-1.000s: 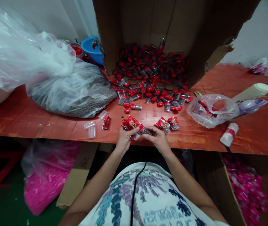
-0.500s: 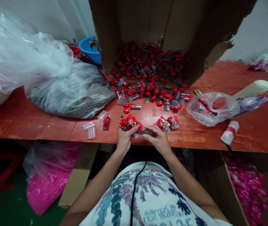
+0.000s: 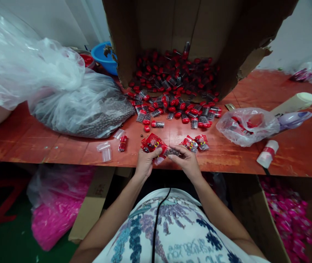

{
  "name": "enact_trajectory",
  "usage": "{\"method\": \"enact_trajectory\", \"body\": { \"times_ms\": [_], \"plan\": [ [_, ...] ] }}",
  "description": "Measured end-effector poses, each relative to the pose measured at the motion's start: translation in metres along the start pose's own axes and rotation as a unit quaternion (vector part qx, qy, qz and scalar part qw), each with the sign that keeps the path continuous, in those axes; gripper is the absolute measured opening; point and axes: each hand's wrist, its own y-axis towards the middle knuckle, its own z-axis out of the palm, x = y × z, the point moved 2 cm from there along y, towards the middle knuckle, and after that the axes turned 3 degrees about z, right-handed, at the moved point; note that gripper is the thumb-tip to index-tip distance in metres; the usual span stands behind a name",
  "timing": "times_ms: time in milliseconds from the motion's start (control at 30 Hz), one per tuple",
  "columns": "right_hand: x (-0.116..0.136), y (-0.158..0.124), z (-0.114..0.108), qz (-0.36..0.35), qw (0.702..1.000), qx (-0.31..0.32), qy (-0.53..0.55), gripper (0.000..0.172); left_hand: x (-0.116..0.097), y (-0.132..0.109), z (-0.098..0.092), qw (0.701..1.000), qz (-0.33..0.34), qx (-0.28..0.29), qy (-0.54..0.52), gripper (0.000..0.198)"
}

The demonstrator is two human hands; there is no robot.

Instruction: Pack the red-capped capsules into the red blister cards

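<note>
Red packets gripped in the left hand over the bench, between the hands a clear bead-filled pouch, seemingly one packet's end, pinched by the right hand

Your surroundings suggest a packing workshop: on your red-brown table stand a brown cardboard box heaped with red-capped clear tubes and, left, a translucent plastic sack of dark beads; below, near right, a brown cardboard carton holds shiny pink pieces.
</note>
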Motion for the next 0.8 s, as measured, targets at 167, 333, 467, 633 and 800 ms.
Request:
{"method": "enact_trajectory", "body": {
  "times_ms": [167,333,467,633,800],
  "plan": [
    [0.000,-0.005,0.007,-0.003,0.999,-0.032,0.003,0.033,0.000,-0.003,-0.001,0.999,-0.003,0.019,0.027,0.028],
    [0.001,-0.010,0.013,-0.022,0.997,-0.057,-0.039,0.032,-0.003,-0.005,-0.002,0.998,-0.005,0.033,0.053,0.029],
    [-0.012,-0.010,0.017,0.055,0.993,-0.057,0.084,0.034,-0.003,-0.004,-0.002,0.996,-0.026,0.070,0.049,0.029],
    [-0.015,-0.011,0.021,0.047,0.991,-0.078,0.095,0.033,0.002,-0.006,-0.001,0.997,-0.016,0.058,0.054,0.026],
    [-0.010,-0.010,0.021,-0.002,0.996,-0.088,0.028,0.029,0.003,-0.006,0.002,0.997,-0.006,0.038,0.066,0.030]
  ]
}}
